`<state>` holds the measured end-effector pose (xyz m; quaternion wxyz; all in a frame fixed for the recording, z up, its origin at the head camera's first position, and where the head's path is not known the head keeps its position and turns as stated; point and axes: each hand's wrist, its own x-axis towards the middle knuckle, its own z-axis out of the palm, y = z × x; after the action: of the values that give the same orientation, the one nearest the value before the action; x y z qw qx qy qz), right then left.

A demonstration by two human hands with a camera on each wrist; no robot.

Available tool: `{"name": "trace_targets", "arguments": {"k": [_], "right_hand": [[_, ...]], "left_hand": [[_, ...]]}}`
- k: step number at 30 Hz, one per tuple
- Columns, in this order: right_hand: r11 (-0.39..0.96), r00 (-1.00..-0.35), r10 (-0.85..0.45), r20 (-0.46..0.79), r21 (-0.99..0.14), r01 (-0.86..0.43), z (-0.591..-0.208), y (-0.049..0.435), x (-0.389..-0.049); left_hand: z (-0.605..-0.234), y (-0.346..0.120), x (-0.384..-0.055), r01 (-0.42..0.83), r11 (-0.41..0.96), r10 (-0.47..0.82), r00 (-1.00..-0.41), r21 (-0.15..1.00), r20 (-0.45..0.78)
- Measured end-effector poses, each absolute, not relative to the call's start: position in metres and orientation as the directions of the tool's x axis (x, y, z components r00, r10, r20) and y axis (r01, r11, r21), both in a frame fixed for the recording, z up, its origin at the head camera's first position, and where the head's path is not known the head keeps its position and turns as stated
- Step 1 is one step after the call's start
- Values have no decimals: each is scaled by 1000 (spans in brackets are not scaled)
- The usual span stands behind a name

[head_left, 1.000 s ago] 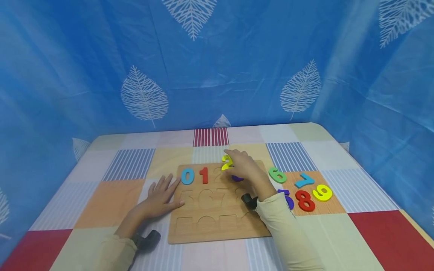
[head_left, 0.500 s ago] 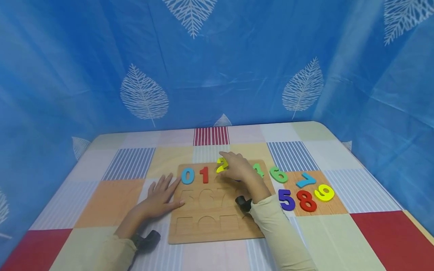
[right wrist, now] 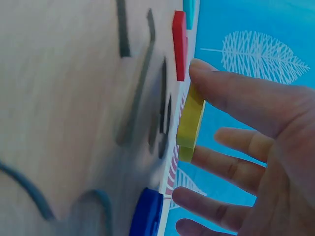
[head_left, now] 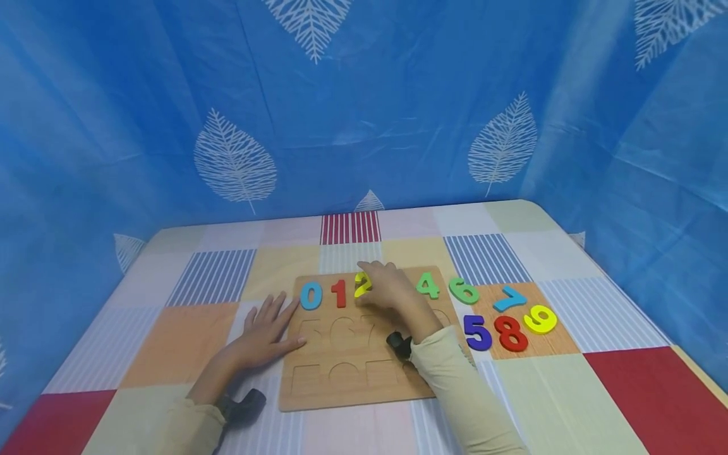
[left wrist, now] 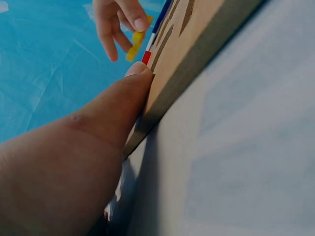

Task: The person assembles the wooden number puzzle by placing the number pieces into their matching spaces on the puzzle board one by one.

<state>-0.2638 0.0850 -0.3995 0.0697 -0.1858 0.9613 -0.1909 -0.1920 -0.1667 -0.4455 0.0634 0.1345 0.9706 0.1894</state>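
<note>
My right hand [head_left: 392, 292] pinches a yellow number 2 [head_left: 362, 285] between thumb and fingers over the top row of the wooden number board [head_left: 318, 385]. In the right wrist view, the yellow 2 [right wrist: 189, 120] is tilted, close over the board's recesses. My left hand [head_left: 264, 332] lies at the board's left edge with fingers spread, its thumb at the rim. A blue 0 [head_left: 304, 296], a red 1 [head_left: 340, 294] and a green 4 [head_left: 428, 289] sit in the top row. A dark blue piece [right wrist: 146, 214] there is hidden behind my right hand in the head view.
Right of the board lie a green 6 [head_left: 455, 289], purple 5 [head_left: 486, 336], blue 7 [head_left: 510, 301], red 8 [head_left: 509, 333] and yellow 9 [head_left: 552, 320]. The board's lower two rows show bare recesses. A blue curtain [head_left: 364, 126] hangs behind the table.
My right hand has carried the yellow 2 leftward and a little nearer the person, toward the red 1. The green 4 has come out from behind that hand. My left hand stays in place.
</note>
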Motion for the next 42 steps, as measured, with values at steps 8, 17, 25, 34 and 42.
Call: {"name": "trace_targets", "arguments": {"k": [8,17,25,34,42], "right_hand": [[871,-920,-385,-77,-359,-334,-406,82,-263],[878,-919,-383,-95,-345,-330,-408,81,-263],[875,-913,-395,-107,-348,-338,-409,84,-262],[867,-897,-423,-129,-346,-359,-410,88,-264],[864,-899,-417,-134,-367,-346,-410,93,-264]], "left_hand": [[-447,-167,-191,255,890,296,-954,379,-54],[-446,-166,-190,248,894,289,-956,374,-56],[-448,-165,-188,248,894,288,-956,373,-54],[-448,-164,-186,248,891,290,-955,381,-56],[-447,-164,-186,244,892,288,-956,380,-64]]}}
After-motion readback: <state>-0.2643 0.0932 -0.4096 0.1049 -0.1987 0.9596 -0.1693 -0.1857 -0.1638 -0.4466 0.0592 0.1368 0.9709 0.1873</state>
